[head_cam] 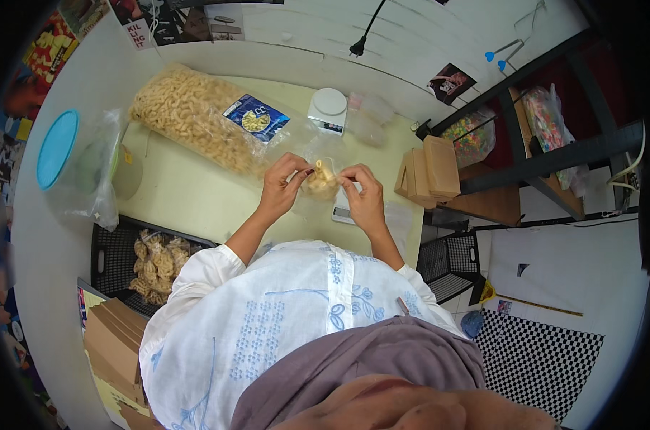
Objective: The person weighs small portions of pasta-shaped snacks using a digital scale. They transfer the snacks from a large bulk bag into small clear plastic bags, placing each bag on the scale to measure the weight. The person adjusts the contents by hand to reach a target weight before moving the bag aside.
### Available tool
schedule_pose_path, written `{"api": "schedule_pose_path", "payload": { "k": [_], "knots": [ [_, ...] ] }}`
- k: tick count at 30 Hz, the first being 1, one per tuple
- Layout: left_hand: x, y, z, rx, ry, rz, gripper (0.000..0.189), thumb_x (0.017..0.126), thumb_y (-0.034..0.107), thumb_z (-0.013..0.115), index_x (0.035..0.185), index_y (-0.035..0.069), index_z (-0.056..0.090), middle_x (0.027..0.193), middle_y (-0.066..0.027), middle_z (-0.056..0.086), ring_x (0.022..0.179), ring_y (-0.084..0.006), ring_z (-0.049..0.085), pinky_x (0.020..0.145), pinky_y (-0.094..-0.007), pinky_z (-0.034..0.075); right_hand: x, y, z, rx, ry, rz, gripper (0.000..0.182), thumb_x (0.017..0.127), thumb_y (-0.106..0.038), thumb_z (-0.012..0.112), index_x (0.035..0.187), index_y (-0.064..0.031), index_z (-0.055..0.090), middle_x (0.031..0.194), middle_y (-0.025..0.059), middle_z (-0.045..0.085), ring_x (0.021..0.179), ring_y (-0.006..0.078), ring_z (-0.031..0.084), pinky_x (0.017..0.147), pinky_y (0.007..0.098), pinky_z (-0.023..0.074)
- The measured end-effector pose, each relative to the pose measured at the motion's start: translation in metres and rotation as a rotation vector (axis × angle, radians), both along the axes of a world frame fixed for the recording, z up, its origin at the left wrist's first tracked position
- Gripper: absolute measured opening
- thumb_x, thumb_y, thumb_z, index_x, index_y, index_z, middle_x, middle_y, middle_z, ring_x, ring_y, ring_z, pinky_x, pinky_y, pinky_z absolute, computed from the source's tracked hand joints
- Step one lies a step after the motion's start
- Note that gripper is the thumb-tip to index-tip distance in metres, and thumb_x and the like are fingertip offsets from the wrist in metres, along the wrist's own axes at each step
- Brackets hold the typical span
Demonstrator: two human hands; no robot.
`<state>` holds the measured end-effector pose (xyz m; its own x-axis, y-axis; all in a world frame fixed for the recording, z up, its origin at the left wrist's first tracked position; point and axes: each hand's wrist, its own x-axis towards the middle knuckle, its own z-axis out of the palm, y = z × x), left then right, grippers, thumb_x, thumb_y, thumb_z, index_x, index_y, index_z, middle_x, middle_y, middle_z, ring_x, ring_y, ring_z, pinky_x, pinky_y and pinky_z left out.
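Observation:
Between my two hands is a small clear plastic bag [321,185] with a few curled yellow snack puffs inside. My left hand [284,181] pinches the bag's upper left edge between thumb and fingers. On its other upper edge my right hand [361,188] grips in the same way. Partly under the bag and my right hand lies a digital scale [343,213], of which the front shows. Up and left of my left hand a large clear sack [196,115] full of curled puffs lies on its side, bearing a blue printed label [257,118].
A white kitchen scale [328,109] stands at the back beside empty plastic bags [369,117]. Cardboard boxes [428,171] sit at the table's right edge, near a shelf. Left are a tub [127,172] and a black crate [105,258] holding filled bags [161,263].

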<state>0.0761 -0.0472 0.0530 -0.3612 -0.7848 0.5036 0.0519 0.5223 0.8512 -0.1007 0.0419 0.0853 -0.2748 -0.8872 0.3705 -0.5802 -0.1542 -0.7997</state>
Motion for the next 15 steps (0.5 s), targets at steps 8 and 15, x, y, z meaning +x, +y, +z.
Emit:
{"api": "schedule_pose_path", "payload": {
  "k": [8,15],
  "knots": [
    [-0.004,-0.002,-0.004,-0.023,-0.009,0.025,0.006,0.084,-0.005,0.064,0.089,-0.001,0.065,0.086,-0.0104,0.062,0.082,-0.0215,0.060,0.074,-0.0295,0.046,-0.010,0.006,-0.006,0.036,-0.105,-0.054,0.009,0.087,-0.007,0.065,0.088,0.0012,0.062,0.086,0.0098,0.063,0.081,0.0233,0.060,0.077,0.0327,0.0476],
    [-0.010,-0.004,-0.015,0.115,0.015,-0.031,0.007,0.087,-0.005,0.061,0.091,-0.002,0.065,0.089,-0.0098,0.060,0.083,-0.0200,0.059,0.074,-0.0281,0.047,-0.022,0.009,-0.015,0.155,-0.173,-0.060,0.010,0.089,-0.009,0.064,0.094,0.0004,0.061,0.088,0.0097,0.062,0.085,0.0223,0.061,0.079,0.0323,0.0482]
  ]
}}
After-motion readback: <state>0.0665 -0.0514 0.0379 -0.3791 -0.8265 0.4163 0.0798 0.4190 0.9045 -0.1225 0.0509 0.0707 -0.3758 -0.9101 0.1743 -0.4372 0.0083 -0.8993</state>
